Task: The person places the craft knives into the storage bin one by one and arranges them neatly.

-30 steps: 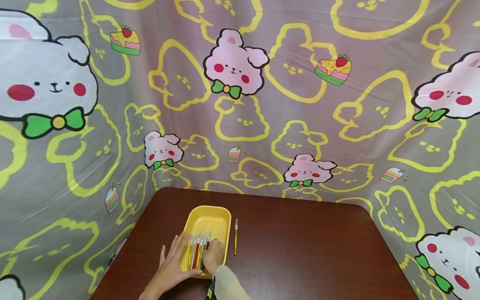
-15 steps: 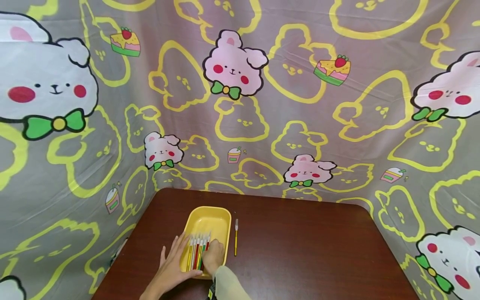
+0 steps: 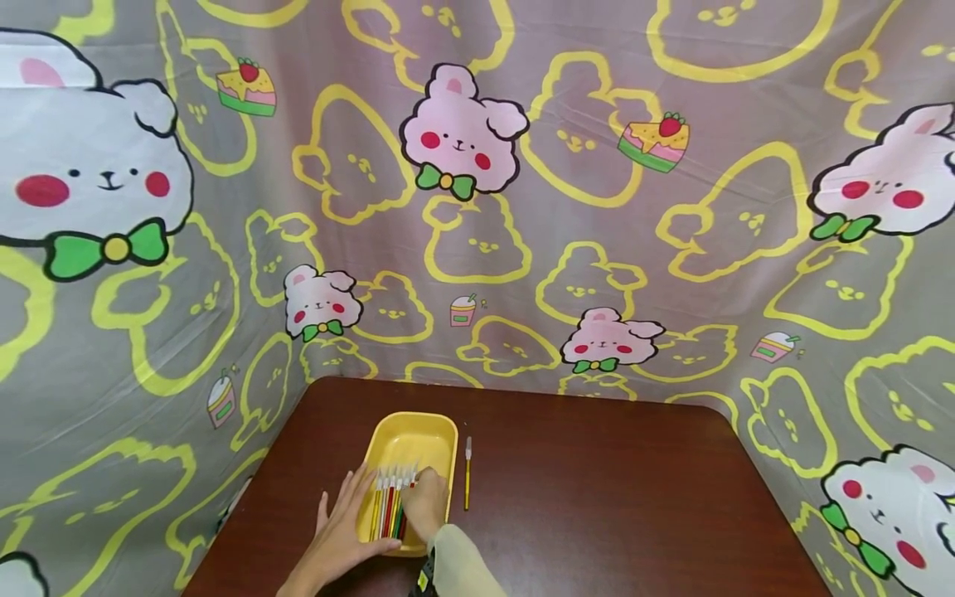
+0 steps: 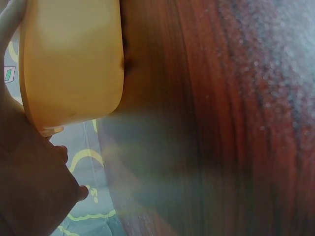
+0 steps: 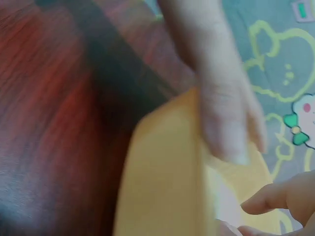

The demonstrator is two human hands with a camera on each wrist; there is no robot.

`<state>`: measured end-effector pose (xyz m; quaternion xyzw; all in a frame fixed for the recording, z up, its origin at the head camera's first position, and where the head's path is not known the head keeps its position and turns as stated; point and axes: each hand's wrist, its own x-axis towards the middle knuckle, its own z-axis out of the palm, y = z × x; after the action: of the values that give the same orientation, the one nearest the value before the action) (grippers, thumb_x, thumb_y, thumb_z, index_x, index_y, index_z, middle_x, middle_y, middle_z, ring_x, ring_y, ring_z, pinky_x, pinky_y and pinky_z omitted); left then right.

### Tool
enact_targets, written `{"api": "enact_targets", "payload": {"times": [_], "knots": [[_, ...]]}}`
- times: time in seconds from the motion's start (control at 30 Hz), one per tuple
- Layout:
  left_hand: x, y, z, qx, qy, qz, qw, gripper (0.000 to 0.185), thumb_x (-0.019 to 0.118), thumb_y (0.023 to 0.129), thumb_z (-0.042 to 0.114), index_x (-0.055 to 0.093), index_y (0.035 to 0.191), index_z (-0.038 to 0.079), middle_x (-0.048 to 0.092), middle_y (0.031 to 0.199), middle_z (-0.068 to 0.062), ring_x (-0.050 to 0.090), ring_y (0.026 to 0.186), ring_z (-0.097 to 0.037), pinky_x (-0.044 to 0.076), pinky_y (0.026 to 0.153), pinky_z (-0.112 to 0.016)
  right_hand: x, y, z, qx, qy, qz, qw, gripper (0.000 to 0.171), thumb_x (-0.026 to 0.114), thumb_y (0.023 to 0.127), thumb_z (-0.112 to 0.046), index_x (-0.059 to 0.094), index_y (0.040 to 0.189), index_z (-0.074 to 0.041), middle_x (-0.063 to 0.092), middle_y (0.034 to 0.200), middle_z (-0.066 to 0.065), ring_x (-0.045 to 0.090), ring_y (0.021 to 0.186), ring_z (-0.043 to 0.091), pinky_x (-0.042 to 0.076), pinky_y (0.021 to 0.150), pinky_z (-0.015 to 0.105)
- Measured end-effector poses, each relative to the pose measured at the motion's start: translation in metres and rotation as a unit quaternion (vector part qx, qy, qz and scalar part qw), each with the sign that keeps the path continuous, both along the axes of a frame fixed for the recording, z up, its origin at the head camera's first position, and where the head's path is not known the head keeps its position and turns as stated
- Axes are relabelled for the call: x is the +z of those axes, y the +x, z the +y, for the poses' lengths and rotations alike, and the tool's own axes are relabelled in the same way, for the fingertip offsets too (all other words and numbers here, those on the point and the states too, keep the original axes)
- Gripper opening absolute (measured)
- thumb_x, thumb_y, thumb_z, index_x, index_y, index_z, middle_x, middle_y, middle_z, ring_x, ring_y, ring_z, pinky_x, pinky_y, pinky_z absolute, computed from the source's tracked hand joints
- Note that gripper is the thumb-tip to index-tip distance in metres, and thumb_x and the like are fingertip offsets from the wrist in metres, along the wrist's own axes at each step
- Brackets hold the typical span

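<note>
A yellow tray (image 3: 425, 435) sits on the brown table (image 3: 597, 497) and holds a row of several thin coloured brushes (image 3: 388, 506). My left hand (image 3: 339, 531) lies flat with straight fingers against the tray's left rim, its thumb along the near edge. My right hand (image 3: 421, 487) is inside the tray, fingers curled over the right end of the row, pinching a brush there. In the right wrist view my left hand's fingers (image 5: 221, 108) reach over the tray (image 5: 162, 177). The left wrist view shows the tray's wall (image 4: 69, 59) beside my palm (image 4: 29, 187).
One more brush (image 3: 467, 473) lies on the table just right of the tray. A cartoon-print curtain (image 3: 477, 207) closes in the table at the back and on both sides. The rounded far table edge (image 3: 522, 390) meets it.
My right hand has crept a little forward over the right-hand brushes, covering the red one. The left hand, the tray and the loose brush have stayed put.
</note>
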<state>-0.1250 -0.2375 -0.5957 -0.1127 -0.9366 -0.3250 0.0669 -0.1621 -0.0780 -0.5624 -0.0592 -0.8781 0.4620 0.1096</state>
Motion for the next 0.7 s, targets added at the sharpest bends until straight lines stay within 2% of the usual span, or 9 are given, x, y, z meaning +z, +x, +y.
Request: {"api": "enact_targets", "payload": {"times": [0.17,0.37,0.6,0.7], "knots": [[0.0,-0.001,-0.001,0.0,0.001,-0.006,1.0,0.122,0.092,0.07,0.059,0.035,0.164,0.007,0.025,0.171,-0.019,0.023,0.153,-0.055,0.006,0.112,-0.083,0.014,-0.006,0.013,0.003,-0.006,-0.015,1.0,0.015,0.087,0.08,-0.003,0.077,0.088,0.003,0.075,0.08,0.009,0.071,0.08,0.034,0.06,0.075,0.046],[-0.002,-0.001,-0.001,-0.002,-0.001,0.014,0.9999,0.122,0.092,0.069,0.06,0.037,0.163,0.007,0.027,0.171,-0.019,0.025,0.152,-0.056,0.008,0.111,-0.084,0.021,-0.01,0.027,0.014,-0.024,0.0,1.0,0.013,0.085,0.078,0.0,0.078,0.089,0.004,0.075,0.075,0.006,0.071,0.07,0.021,0.059,0.064,0.036],[-0.004,-0.002,-0.001,-0.005,-0.004,0.022,0.9997,0.122,0.091,0.069,0.063,0.037,0.163,0.008,0.027,0.171,-0.018,0.025,0.152,-0.055,0.009,0.111,-0.083,0.021,-0.014,0.036,-0.015,-0.045,0.008,0.999,0.013,0.081,0.077,0.001,0.08,0.089,-0.002,0.075,0.073,0.0,0.071,0.071,0.023,0.059,0.075,0.045],[-0.004,-0.001,-0.002,-0.004,-0.005,0.02,0.9998,0.122,0.091,0.069,0.063,0.037,0.163,0.007,0.027,0.171,-0.018,0.025,0.152,-0.055,0.009,0.111,-0.083,0.018,-0.016,0.04,-0.025,-0.055,0.008,0.998,0.013,0.08,0.077,0.001,0.08,0.089,-0.003,0.074,0.073,-0.001,0.069,0.07,0.022,0.058,0.073,0.044]]}}
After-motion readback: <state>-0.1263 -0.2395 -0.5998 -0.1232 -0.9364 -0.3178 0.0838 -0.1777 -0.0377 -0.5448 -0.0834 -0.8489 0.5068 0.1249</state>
